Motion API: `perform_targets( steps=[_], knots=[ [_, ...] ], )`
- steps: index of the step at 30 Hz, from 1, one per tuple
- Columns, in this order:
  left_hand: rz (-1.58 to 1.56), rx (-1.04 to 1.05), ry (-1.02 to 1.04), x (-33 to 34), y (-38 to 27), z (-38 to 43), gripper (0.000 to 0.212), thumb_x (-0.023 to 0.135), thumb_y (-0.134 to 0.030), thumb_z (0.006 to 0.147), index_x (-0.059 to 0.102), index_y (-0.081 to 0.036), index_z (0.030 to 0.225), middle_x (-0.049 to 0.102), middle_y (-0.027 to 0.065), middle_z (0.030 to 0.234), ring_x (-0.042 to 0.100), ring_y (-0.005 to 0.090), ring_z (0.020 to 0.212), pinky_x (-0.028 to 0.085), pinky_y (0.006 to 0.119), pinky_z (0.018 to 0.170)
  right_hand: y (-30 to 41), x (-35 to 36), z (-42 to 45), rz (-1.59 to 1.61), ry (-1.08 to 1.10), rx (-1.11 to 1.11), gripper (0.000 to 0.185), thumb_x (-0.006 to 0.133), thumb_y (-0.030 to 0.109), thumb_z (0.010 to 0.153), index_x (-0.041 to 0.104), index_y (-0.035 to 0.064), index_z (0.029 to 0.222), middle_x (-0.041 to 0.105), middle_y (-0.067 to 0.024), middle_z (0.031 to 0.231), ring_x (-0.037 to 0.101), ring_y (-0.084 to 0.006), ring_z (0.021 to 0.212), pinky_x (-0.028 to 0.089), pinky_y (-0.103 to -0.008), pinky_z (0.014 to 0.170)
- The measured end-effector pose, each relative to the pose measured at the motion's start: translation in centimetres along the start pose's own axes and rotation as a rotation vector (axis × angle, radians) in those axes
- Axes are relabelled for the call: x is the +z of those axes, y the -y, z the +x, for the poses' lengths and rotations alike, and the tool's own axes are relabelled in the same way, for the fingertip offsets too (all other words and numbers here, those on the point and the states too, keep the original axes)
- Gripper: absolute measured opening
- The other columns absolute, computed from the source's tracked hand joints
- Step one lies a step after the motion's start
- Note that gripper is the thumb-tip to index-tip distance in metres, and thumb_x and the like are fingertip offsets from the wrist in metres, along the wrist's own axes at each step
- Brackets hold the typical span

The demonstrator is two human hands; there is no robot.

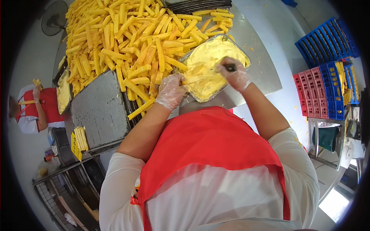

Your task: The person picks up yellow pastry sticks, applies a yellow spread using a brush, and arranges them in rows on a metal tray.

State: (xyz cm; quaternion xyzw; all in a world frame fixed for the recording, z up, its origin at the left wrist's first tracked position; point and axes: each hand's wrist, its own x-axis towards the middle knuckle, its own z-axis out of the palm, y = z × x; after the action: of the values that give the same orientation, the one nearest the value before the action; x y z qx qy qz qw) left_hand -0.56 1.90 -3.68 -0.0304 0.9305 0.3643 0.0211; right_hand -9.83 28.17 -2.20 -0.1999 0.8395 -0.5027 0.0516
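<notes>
A metal tray (pixel 248 62) with pale yellow cream (pixel 202 59) spread in it lies before me on the table. My right hand (pixel 233 73), in a clear plastic glove, is closed around the dark handle of a tool (pixel 230 67) above the cream; the tool's blade is blurred. At the tray's near left corner is my left hand (pixel 172 88), also gloved, its fingers around one end of a yellow stick (pixel 192 79) that reaches over the cream. A big heap of yellow baked-looking sticks (pixel 138 43) lies left of and behind the tray.
Flat dark metal trays (pixel 99 106) are stacked at the left, with a few sticks (pixel 81 138) on their edge. A co-worker (pixel 43 106) in a red apron stands further left by another cream tray (pixel 63 95). Blue crates (pixel 326 43) and pink crates (pixel 310 92) stand at the right.
</notes>
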Motion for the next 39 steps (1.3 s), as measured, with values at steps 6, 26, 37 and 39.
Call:
perform_targets(
  steps=[6, 26, 37, 39],
  knots=[
    [0.253, 0.303, -0.068, -0.3, -0.3, -0.6, 0.024, 0.073, -0.011, 0.075, 0.069, -0.003, 0.098, 0.07, 0.0191, 0.097, 0.068, 0.0379, 0.09, 0.054, 0.045, 0.076, 5.7, -0.3, -1.2, 0.281, 0.168, 0.004, 0.018, 0.071, 0.019, 0.091, 0.064, 0.0033, 0.086, 0.06, -0.0105, 0.076, 0.057, -0.0202, 0.069, 0.049, -0.0347, 0.067],
    [0.128, 0.049, -0.576, -12.6, 3.6, -8.0, 0.021, 0.079, -0.017, 0.074, 0.072, -0.003, 0.089, 0.073, 0.0156, 0.088, 0.072, 0.0291, 0.081, 0.057, 0.037, 0.075, -2.5, -0.8, -1.9, -0.12, -0.008, -0.112, 0.013, 0.07, 0.009, 0.093, 0.062, 0.0012, 0.085, 0.054, -0.0053, 0.075, 0.049, -0.0148, 0.069, 0.043, -0.0306, 0.065],
    [0.577, -0.962, -0.968, -24.5, 24.3, -28.8, 0.029, 0.08, -0.023, 0.077, 0.076, -0.003, 0.098, 0.074, 0.0178, 0.089, 0.072, 0.0315, 0.088, 0.054, 0.041, 0.083, -3.0, -0.4, -0.5, -0.058, 0.037, -0.036, 0.017, 0.071, 0.01, 0.094, 0.062, 0.0023, 0.082, 0.055, 0.0, 0.074, 0.047, -0.0092, 0.072, 0.042, -0.0268, 0.066],
    [0.58, -1.055, -0.889, -23.5, 25.3, -30.0, 0.029, 0.08, -0.022, 0.078, 0.075, -0.003, 0.1, 0.074, 0.0183, 0.091, 0.072, 0.0303, 0.09, 0.054, 0.04, 0.083, -2.5, -0.3, -0.6, -0.058, 0.036, -0.022, 0.017, 0.071, 0.011, 0.094, 0.062, 0.0025, 0.082, 0.055, 0.0, 0.074, 0.047, -0.0092, 0.071, 0.042, -0.027, 0.065]
  ],
)
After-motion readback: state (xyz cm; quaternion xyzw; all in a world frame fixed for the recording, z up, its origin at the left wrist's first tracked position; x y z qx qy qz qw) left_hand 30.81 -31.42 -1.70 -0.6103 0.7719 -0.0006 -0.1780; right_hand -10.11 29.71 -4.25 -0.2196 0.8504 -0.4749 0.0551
